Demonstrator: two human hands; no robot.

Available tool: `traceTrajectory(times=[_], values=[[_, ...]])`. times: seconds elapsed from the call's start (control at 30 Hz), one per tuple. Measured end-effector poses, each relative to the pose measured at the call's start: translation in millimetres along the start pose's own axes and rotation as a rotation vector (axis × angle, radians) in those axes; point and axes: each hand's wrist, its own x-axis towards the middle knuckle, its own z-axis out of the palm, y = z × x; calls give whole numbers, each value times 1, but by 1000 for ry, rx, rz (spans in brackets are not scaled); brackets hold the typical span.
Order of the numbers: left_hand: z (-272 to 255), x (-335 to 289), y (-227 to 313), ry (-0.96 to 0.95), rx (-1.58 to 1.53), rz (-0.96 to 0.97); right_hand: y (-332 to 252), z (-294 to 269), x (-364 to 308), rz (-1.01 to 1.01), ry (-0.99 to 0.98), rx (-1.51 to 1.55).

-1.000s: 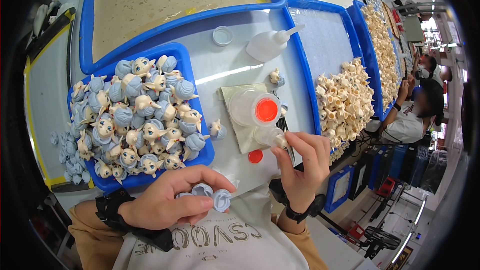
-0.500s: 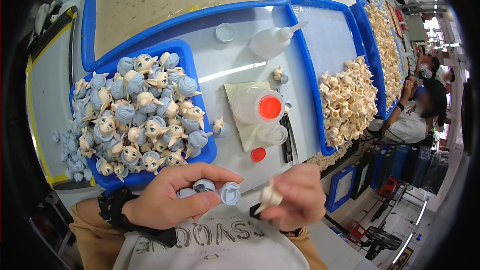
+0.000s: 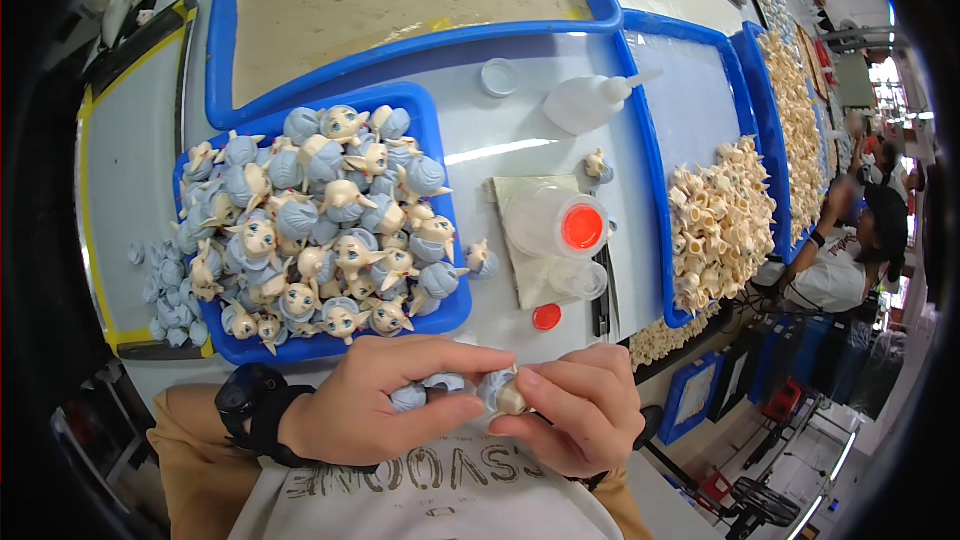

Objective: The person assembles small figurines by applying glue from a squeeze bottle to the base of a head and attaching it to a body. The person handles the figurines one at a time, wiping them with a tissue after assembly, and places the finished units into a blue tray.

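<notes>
My left hand pinches a light-blue doll hair piece between thumb and fingertips, with more blue hair pieces tucked in its palm. My right hand is closed on a small cream doll head piece, which touches the pinched hair piece. Its face side is not visible. Both hands are low in front of my shirt. Just beyond my left hand stands a blue bin heaped with doll heads that have blue hair and painted eyes.
Beyond my hands, a cup with red contents sits on a pale pad beside a red lid. A white squeeze bottle stands farther back. Cream pieces fill part of the right tray. Loose blue pieces lie left.
My right hand has moved left, bringing the cream head piece against the blue hair piece in my left fingers. The whole view has shifted slightly.
</notes>
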Motion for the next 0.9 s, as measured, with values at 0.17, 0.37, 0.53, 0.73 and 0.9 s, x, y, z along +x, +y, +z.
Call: traceTrajectory(times=[0.17, 0.37, 0.53, 0.73, 0.9], values=[[1, -6, 2, -11, -74, -102, -2, 3, 0, 1, -31, 5], [-1, -8, 8, -59, -50, -119, -4, 14, -3, -18, -21, -72], [-10, -5, 32, -50, 284, -91, -3, 14, 5, -43, -174, -88], [-39, -33, 57, 418, -140, 264, -13, 39, 58, -53, -83, -153], [-39, -24, 50, 110, -729, -26, -25, 47, 73, 66, -120, -264]])
